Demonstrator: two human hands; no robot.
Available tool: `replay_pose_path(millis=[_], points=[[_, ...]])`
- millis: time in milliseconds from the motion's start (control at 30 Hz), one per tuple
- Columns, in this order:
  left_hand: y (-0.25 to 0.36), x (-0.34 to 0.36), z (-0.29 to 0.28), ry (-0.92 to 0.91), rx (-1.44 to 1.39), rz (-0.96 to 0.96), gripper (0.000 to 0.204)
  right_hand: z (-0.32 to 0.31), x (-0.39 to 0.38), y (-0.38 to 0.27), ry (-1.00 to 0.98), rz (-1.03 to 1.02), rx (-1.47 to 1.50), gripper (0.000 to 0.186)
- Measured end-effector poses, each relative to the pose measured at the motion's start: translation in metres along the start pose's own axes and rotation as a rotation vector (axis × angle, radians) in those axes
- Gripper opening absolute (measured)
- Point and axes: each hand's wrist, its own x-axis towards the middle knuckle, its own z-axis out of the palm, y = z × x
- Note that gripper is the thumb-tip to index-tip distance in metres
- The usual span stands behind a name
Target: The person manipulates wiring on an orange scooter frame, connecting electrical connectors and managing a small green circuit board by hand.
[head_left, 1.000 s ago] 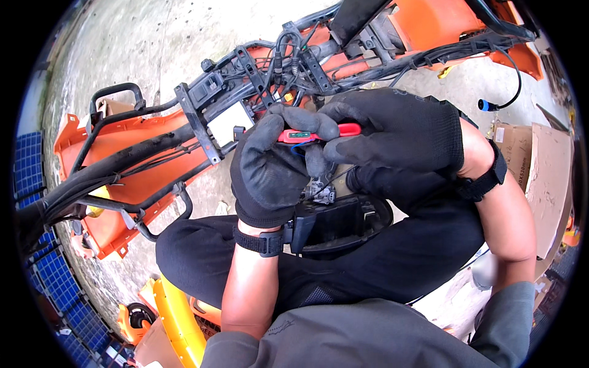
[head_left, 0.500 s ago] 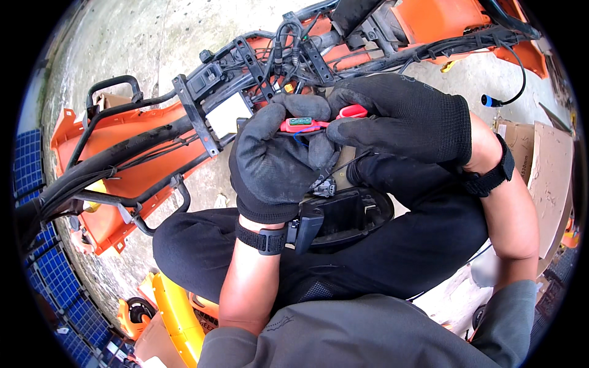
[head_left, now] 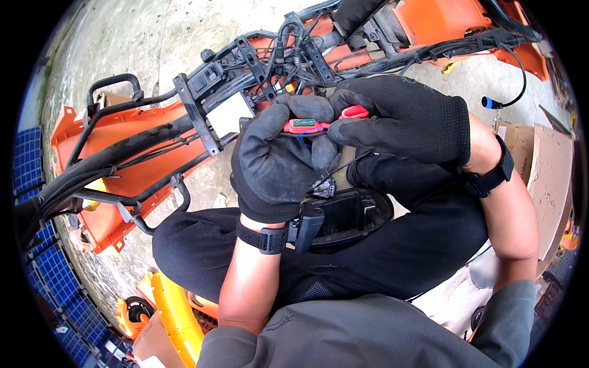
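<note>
My gloved left hand (head_left: 276,153) is closed on a small red fuse holder (head_left: 313,130) with a green piece (head_left: 302,123) set in it and a thin blue wire below. My gloved right hand (head_left: 396,119) pinches a red cap-like piece (head_left: 354,112) at the holder's right end; I cannot make out whether they still touch. Just under my fingers hangs a grey connector (head_left: 324,187) on black cable. A black plastic housing (head_left: 340,221) lies below, between my crossed legs.
A vehicle's black tube frame (head_left: 147,135) with wiring and orange panels (head_left: 86,147) spans the top and left. A cable with a blue plug (head_left: 488,102) hangs at right. Cardboard (head_left: 546,184) stands at right. A yellow panel (head_left: 175,313) lies lower left, near blue grid-like pallets (head_left: 52,270).
My right hand has moved up and slightly rightward with the red cap-like piece, which now sits higher and at an angle to the holder. My left hand has shifted only slightly.
</note>
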Motion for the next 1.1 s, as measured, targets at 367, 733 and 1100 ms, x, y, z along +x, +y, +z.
replay_pose_path(millis=[367, 733, 1100], points=[[-0.005, 0.0, -0.004, 0.028, 0.19, 0.059, 0.032, 0.003, 0.003, 0.009, 0.029, -0.077, -0.102, 0.034], [0.002, 0.002, -0.003, -0.018, -0.29, -0.125, 0.031, 0.003, 0.003, 0.008, 0.018, -0.075, -0.117, 0.032], [0.006, 0.001, 0.0, -0.056, 0.448, 0.105, 0.03, 0.001, 0.0, 0.003, 0.014, -0.06, -0.107, 0.035]])
